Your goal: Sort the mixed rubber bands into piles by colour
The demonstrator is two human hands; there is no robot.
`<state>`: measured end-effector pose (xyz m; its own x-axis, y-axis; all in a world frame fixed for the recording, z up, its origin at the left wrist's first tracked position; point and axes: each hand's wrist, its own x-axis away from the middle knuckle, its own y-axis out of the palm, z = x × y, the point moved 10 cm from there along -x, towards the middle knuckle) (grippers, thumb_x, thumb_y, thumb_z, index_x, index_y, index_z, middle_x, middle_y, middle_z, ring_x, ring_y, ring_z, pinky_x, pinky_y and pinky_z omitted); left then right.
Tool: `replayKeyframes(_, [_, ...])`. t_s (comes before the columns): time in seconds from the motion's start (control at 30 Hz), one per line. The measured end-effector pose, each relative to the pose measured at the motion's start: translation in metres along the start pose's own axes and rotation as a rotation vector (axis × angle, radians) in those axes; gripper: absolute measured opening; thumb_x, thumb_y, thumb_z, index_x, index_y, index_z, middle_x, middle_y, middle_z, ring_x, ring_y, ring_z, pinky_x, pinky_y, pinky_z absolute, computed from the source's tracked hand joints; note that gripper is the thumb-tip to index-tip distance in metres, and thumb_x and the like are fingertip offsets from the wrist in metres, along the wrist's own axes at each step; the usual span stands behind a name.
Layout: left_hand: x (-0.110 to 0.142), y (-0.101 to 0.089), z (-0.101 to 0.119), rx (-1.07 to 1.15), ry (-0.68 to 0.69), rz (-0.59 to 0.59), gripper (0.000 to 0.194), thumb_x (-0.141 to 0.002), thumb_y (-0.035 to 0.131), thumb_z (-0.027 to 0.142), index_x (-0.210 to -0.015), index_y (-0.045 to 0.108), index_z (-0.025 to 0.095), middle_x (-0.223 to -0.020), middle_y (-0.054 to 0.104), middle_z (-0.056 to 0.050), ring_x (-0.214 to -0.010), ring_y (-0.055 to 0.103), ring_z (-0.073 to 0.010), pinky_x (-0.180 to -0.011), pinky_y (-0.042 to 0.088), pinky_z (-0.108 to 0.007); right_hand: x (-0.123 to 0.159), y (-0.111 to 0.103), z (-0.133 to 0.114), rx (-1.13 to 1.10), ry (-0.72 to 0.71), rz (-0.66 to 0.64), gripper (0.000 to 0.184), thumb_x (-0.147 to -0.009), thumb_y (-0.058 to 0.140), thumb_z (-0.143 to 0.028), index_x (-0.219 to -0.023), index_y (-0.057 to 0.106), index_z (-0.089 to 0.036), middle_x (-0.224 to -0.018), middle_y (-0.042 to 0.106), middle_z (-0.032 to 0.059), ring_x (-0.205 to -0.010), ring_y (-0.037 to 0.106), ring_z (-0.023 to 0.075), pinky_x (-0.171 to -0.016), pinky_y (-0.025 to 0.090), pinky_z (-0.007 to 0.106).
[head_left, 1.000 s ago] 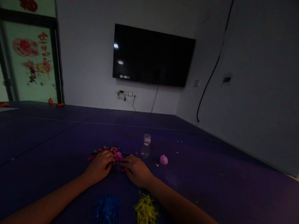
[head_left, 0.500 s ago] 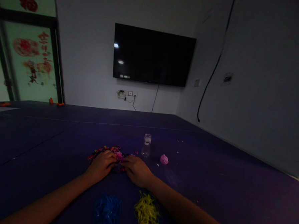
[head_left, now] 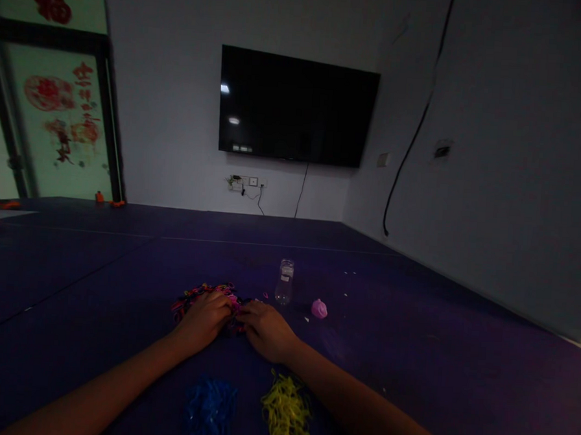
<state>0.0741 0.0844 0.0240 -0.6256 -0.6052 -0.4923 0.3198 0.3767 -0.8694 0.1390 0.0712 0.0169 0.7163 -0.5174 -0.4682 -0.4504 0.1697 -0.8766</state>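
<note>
A pile of mixed pink, red and dark rubber bands (head_left: 189, 298) lies on the purple tabletop (head_left: 136, 268). My left hand (head_left: 207, 317) rests on the pile's near side, its fingers closed down on bands. Just to its right, my right hand (head_left: 268, 330) has its fingers bent together on bands at the pile's right edge. The fingertips of both almost meet over a few bright pink bands (head_left: 236, 307). Closer to me are a heap of blue rubber bands (head_left: 211, 408) and, beside my right forearm, a heap of yellow rubber bands (head_left: 286, 411).
Beyond my right hand a clear plastic bottle (head_left: 284, 283) stands upright without a cap. Right of it sits a small pink lump-shaped object (head_left: 319, 308), with white scraps (head_left: 307, 319) nearby. Orange objects (head_left: 118, 203) lie at the table's far left. A television (head_left: 296, 107) hangs on the wall.
My left hand has shifted slightly right and forward, closer to my right hand's fingertips. My right hand stays nearly in place. The heaps and the bottle have not moved.
</note>
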Motion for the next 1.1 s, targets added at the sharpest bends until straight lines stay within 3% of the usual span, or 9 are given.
replayKeyframes(0.17, [-0.001, 0.005, 0.0, -0.046, 0.003, -0.04, 0.018, -0.082, 0.048, 0.006, -0.076, 0.06, 0.017, -0.086, 0.058, -0.004, -0.087, 0.051, -0.021, -0.076, 0.038, -0.035, 0.0, 0.002, 0.002, -0.013, 0.011, -0.011, 0.035, -0.079, 0.047, -0.011, -0.11, 0.06, -0.017, -0.112, 0.061, 0.0085, -0.108, 0.051, 0.0204, -0.093, 0.039, 0.034])
replayKeyframes(0.37, [0.001, 0.006, -0.006, 0.012, -0.016, 0.009, 0.015, -0.081, 0.051, 0.007, -0.082, 0.062, 0.018, -0.089, 0.059, -0.004, -0.088, 0.052, -0.02, -0.076, 0.04, -0.033, -0.001, 0.002, -0.003, 0.008, -0.041, -0.029, 0.039, -0.079, 0.045, -0.011, -0.116, 0.056, -0.016, -0.122, 0.056, 0.0097, -0.113, 0.047, 0.0199, -0.095, 0.038, 0.034])
replayKeyframes(0.57, [0.002, 0.001, -0.002, 0.037, 0.017, 0.05, 0.015, -0.08, 0.054, 0.009, -0.072, 0.062, 0.018, -0.085, 0.06, -0.003, -0.084, 0.052, -0.0184, -0.073, 0.041, -0.031, -0.001, 0.013, -0.002, 0.007, -0.075, -0.102, 0.042, -0.08, 0.042, -0.011, -0.12, 0.054, -0.017, -0.117, 0.06, 0.0089, -0.115, 0.048, 0.0191, -0.097, 0.036, 0.035])
replayKeyframes(1.1, [0.003, 0.0, -0.006, 0.044, -0.048, 0.033, 0.018, -0.083, 0.05, 0.011, -0.074, 0.063, 0.018, -0.082, 0.06, -0.003, -0.084, 0.052, -0.0185, -0.074, 0.042, -0.031, -0.002, 0.006, -0.011, -0.085, -0.193, -0.055, 0.038, -0.077, 0.04, -0.006, -0.107, 0.06, -0.015, -0.109, 0.064, 0.0078, -0.109, 0.053, 0.0163, -0.094, 0.04, 0.031])
